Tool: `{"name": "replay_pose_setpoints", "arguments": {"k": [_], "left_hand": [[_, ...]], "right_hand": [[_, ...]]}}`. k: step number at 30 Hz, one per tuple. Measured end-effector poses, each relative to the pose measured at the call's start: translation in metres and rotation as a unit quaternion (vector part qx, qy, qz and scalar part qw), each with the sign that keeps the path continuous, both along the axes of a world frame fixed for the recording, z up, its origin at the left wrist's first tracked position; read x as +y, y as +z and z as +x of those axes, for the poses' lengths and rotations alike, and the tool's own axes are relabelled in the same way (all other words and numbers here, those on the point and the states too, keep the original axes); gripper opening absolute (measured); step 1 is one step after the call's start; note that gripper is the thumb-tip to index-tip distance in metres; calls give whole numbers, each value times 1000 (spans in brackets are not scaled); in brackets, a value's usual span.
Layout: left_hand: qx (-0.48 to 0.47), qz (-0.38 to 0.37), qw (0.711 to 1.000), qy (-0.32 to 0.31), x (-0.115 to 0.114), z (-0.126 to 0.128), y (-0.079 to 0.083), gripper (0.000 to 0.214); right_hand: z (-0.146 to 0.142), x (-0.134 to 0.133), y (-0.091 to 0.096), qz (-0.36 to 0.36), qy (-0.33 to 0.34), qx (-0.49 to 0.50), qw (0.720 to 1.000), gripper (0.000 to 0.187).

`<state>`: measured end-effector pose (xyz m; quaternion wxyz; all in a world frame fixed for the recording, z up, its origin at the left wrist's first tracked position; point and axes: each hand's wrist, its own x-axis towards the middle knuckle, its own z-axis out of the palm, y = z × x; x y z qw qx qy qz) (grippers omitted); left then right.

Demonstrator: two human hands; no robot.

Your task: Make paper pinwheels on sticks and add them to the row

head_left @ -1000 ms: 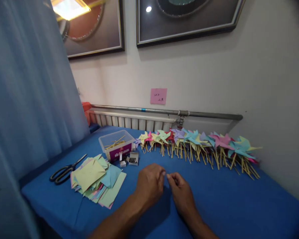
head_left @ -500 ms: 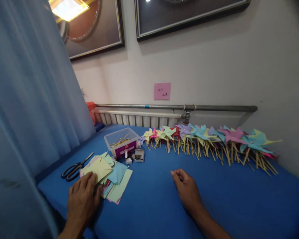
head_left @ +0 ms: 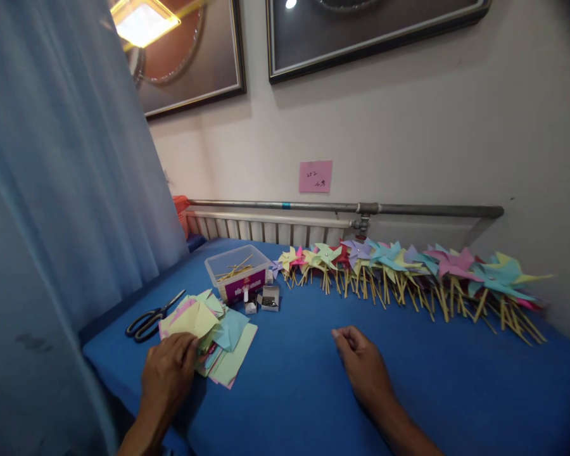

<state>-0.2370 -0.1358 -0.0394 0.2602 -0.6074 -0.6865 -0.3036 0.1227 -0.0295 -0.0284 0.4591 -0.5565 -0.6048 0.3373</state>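
Observation:
My left hand (head_left: 170,366) is closed on the near edge of a pale yellow paper square (head_left: 197,318), which has slits in it and bows upward. Under it lies a loose pile of coloured paper: pink, a light blue piece (head_left: 231,328) and a pale green sheet (head_left: 237,360). My right hand (head_left: 362,361) rests on the blue cloth with its fingers curled in and the thumb against the forefinger. Whatever may be inside that hand is hidden. Black-handled scissors (head_left: 152,318) lie to the left of the pile.
Behind the pile stands a clear plastic tub (head_left: 213,269) of thin wooden sticks. Beside it are two small open boxes, one a white box (head_left: 270,297) with dark bits. Finished paper pinwheels (head_left: 389,254) line the wall side. A blue curtain (head_left: 76,164) hangs at left.
My left hand has drawn its fingers together on the yellow square, which now bends up and shows pink paper beneath. The view has shifted slightly; my right hand keeps its pose.

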Motion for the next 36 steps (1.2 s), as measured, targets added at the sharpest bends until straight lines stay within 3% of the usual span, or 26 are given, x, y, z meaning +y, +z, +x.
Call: {"name": "replay_pose_setpoints", "arguments": {"k": [6,11,16,19,21,22,25,26,27,29,31,33,36], "left_hand": [[-64,18,996,57,4,-1,12,34],[-72,62,994,61,8,-3,28,31],[-68,143,985,64,10,13,62,26],[-226,157,961,12,22,48,87,27],[-390,88,913,-83,39,80,99,27],[-469,37,869,-151,49,98,103,27],[-679,-70,668,-295,85,151,106,29],[-723,-90,610,-312,96,166,104,30],[-752,-96,570,-317,107,181,101,31],[-785,-104,524,-314,123,204,92,32],[-805,-112,503,-295,134,220,78,31],[-817,-121,496,-270,139,228,61,30],[-815,-143,503,-247,141,230,38,31]], "right_hand": [[0,0,1,-8,7,4,1000,37],[1,0,0,-12,13,2,1000,37],[1,-1,2,-19,15,10,1000,37],[0,0,2,-16,19,12,1000,36],[-2,0,1,-9,28,27,999,37],[-3,0,1,-10,41,42,998,39],[-6,-3,1,-47,93,140,985,49],[-7,-4,2,-65,111,202,971,54],[-8,-5,4,-90,128,270,950,60],[-8,-6,8,-131,151,393,898,70],[-6,-6,13,-136,151,467,860,73],[-3,-4,16,-125,155,499,843,73],[1,2,17,-117,139,497,848,65]]}}
